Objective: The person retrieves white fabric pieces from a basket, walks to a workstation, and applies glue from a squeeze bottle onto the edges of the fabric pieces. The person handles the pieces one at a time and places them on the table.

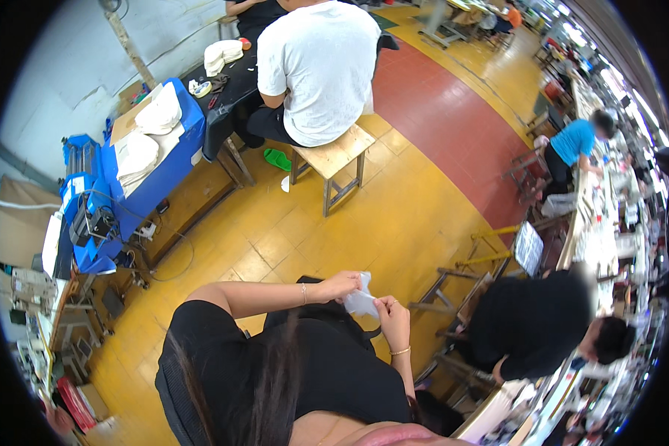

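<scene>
In front of my body, both hands hold a small, crumpled, whitish, see-through sheet [360, 301], like thin plastic or tissue; its exact kind does not show. My left hand [340, 285] pinches its left side, with the forearm lying across in front of me and a thin bracelet at the wrist. My right hand [394, 320] grips the opposite edge between thumb and fingers, a bracelet on that wrist too. The sheet hangs in the air between the two hands, above the yellow tiled floor [290, 230].
Ahead, a person in a white shirt [320, 70] sits on a wooden stool [334, 152] at a black-covered table. A blue table [189, 111] bears stacked white pieces beside a blue machine [85, 178]. At right, a person in black [531, 323] bends over a long workbench. A green slipper [277, 159] lies on the floor.
</scene>
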